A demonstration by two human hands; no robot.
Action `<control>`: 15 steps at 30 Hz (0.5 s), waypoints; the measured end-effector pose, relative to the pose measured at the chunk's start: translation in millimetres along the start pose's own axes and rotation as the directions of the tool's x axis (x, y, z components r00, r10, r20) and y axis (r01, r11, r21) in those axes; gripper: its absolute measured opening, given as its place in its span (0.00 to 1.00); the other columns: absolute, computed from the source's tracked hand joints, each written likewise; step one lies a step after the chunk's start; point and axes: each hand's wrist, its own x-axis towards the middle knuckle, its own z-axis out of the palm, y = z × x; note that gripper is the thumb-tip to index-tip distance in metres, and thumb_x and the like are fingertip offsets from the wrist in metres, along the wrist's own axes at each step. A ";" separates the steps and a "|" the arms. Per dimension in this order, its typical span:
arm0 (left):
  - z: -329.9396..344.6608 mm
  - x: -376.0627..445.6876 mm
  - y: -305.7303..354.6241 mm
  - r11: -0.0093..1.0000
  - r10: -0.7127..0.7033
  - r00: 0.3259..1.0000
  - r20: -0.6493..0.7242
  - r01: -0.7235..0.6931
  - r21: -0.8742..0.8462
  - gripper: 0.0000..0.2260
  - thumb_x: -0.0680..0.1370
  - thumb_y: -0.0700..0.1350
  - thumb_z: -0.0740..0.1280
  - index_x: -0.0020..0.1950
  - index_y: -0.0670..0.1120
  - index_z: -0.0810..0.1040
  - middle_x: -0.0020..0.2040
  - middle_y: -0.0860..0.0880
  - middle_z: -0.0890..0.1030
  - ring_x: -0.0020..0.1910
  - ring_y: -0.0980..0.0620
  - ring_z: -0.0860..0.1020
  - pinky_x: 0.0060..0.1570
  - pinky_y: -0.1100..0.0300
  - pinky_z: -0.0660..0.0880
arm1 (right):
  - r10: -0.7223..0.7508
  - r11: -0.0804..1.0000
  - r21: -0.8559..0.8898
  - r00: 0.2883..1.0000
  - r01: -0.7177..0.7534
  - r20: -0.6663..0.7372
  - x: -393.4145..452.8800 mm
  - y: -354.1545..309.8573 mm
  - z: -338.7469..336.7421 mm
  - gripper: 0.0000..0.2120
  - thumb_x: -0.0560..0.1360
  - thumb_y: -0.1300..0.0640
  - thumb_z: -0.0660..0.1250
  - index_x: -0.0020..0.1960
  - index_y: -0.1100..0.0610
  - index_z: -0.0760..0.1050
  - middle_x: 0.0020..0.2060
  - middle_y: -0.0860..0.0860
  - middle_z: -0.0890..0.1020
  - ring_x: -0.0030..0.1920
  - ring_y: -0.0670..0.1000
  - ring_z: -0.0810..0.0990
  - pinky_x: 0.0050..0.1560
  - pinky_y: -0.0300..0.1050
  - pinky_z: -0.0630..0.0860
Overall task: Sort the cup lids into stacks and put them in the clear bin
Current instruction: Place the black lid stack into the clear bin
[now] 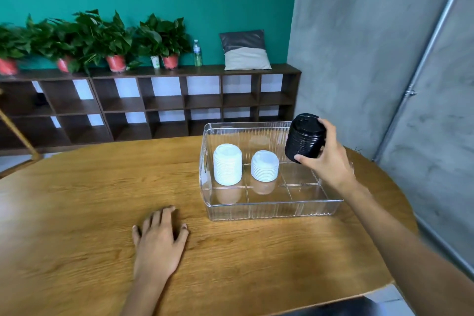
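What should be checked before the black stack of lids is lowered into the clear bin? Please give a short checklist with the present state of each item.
1. Grip on the black lid stack: the right hand holds it with thumb below and fingers at the top. Ok.
2. Stack is together: the lids look nested, though the stack is tilted. Ok.
3. Free room in the clear bin: its right part holds nothing. Ok.
4. Tall white stack and short white stack stand upright in the left and middle parts, apart from the drop place. Ok.
5. Left hand lies flat on the table, away from the bin. Ok.
6. Position exactly over the free part: cannot tell.
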 end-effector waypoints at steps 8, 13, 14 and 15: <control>0.1 0.6 0.2 1.000 -0.009 1.000 0.001 0.009 0.001 0.21 0.80 0.56 0.66 0.72 0.52 0.72 0.67 0.51 0.78 0.71 0.45 0.71 0.75 0.37 0.59 | 0.163 0.981 -0.119 0.983 -0.153 0.082 7.2 25.8 34.5 0.50 0.64 0.58 0.82 0.74 0.42 0.53 0.64 0.58 0.75 0.63 0.60 0.76 0.64 0.56 0.75; -0.4 1.6 -1.3 1.000 -0.016 1.000 0.019 0.016 0.011 0.22 0.81 0.57 0.65 0.74 0.53 0.70 0.69 0.51 0.76 0.72 0.45 0.71 0.75 0.37 0.59 | 0.243 0.955 -0.201 0.965 -0.219 0.102 8.9 27.3 42.9 0.51 0.66 0.60 0.81 0.75 0.42 0.50 0.66 0.61 0.71 0.64 0.63 0.76 0.64 0.65 0.76; -0.3 2.1 -0.5 1.000 -0.018 1.000 0.025 0.018 0.011 0.22 0.81 0.58 0.65 0.74 0.53 0.70 0.70 0.51 0.75 0.72 0.45 0.70 0.75 0.38 0.59 | 0.254 0.951 -0.209 0.962 -0.229 0.104 9.8 28.3 43.6 0.51 0.66 0.60 0.81 0.75 0.42 0.50 0.67 0.61 0.71 0.64 0.63 0.76 0.64 0.65 0.75; -0.2 2.6 0.1 1.000 -0.019 0.999 0.027 0.019 0.005 0.22 0.81 0.57 0.65 0.74 0.53 0.70 0.70 0.51 0.75 0.73 0.45 0.70 0.75 0.38 0.59 | 0.267 0.947 -0.213 0.957 -0.240 0.110 10.5 29.8 44.3 0.51 0.66 0.61 0.81 0.75 0.42 0.50 0.67 0.62 0.70 0.64 0.63 0.75 0.64 0.65 0.75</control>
